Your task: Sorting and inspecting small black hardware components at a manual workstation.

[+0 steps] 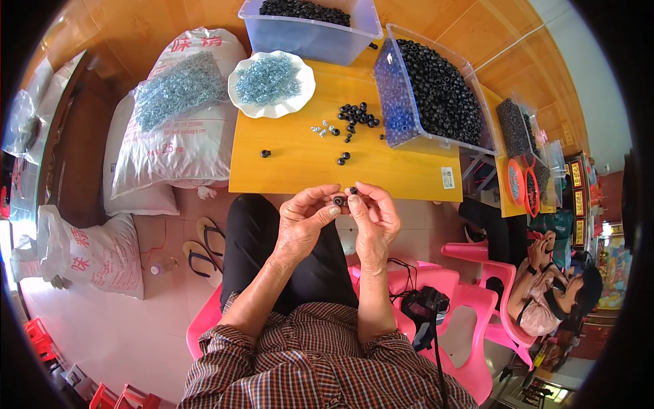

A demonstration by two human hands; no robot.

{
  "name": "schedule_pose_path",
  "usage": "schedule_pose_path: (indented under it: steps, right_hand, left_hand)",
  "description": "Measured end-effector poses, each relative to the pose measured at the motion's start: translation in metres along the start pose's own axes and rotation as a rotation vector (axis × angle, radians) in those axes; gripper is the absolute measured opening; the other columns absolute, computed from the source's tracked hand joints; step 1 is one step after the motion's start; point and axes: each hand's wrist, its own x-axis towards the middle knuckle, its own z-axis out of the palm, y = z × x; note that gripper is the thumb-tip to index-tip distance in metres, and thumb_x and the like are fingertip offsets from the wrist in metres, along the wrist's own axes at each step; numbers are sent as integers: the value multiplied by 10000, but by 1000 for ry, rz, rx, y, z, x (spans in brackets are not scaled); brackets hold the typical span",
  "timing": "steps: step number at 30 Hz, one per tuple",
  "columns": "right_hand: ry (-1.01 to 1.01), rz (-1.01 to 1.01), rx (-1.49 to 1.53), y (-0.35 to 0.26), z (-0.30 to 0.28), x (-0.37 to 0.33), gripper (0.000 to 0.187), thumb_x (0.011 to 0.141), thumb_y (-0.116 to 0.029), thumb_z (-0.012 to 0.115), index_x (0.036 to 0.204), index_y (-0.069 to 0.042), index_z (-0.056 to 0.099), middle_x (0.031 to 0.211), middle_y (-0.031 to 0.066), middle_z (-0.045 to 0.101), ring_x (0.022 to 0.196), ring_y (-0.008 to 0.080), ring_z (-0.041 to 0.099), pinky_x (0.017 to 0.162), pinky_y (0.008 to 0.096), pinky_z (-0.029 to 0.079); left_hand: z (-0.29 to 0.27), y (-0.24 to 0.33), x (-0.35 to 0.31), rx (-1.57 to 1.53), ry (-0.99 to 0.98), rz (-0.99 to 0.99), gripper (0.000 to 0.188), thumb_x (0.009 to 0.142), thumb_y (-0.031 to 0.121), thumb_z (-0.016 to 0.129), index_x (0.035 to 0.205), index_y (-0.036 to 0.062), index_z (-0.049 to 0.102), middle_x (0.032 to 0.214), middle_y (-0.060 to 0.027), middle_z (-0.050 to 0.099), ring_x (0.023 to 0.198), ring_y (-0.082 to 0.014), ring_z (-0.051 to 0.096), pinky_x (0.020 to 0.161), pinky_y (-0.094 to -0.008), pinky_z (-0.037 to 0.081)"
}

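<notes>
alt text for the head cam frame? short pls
Seen from above, a seated person's left hand and right hand pinch small black ring-shaped beads together over a yellow wooden table. On it lie loose black beads, a white scalloped plate of pale blue rings and clear plastic bins of black beads.

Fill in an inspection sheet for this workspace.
Surface: small yellow wooden table, loose beads scattered on it.
Job's things: small black ring-shaped bead pinched between both hands; loose black beads on the table.
Clutter: white scalloped plate of pale blue metal rings; clear plastic bins of black beads; white sacks.
Grippers: left hand and right hand meet at the bead.
Cables: black cable on pink plastic chair.
Surroundings: sandals; a seated person.
</notes>
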Motion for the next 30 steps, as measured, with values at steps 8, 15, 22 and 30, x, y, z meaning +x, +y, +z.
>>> schedule_pose_path:
  steps: [8, 15, 22, 30]
  right_hand:
    - [-37, -77, -80, -4, -2, -5, 205, 885, -9, 644, 1083, 34, 614, 1005, 103, 644, 856, 114, 599, 673, 227, 466]
    - [-87, -52, -122, -6, -2, -11, 165, 880, 33, 630, 1045, 33, 635, 979, 64, 603, 799, 104, 582, 669, 225, 479]
    - [-106, 29, -81, -6, 1, -15, 155, 884, 26, 631, 1039, 23, 640, 943, 44, 609, 761, 90, 580, 650, 206, 472]
    - [-77, 75, -78, 0, 2, -17, 202, 881, -27, 654, 1074, 29, 640, 924, 49, 635, 747, 86, 551, 621, 215, 444]
  left_hand:
    - [-5, 2, -5, -111, -58, -25, 258, 895, -17, 599, 1151, -6, 622, 1041, -132, 666, 899, -187, 649, 867, -352, 535]
    - [-10, 1, -8, -348, -74, -115, 253, 975, 168, 538, 1160, 9, 607, 979, -105, 659, 823, -154, 614, 831, -353, 513]
    - [-8, 5, -13, -384, 19, -189, 251, 970, 176, 551, 1147, 7, 609, 928, -90, 654, 776, -132, 610, 812, -347, 514]
    - [-10, 7, -17, -372, 98, -201, 227, 962, 155, 557, 1130, 9, 599, 943, -110, 660, 771, -150, 612, 781, -349, 519]
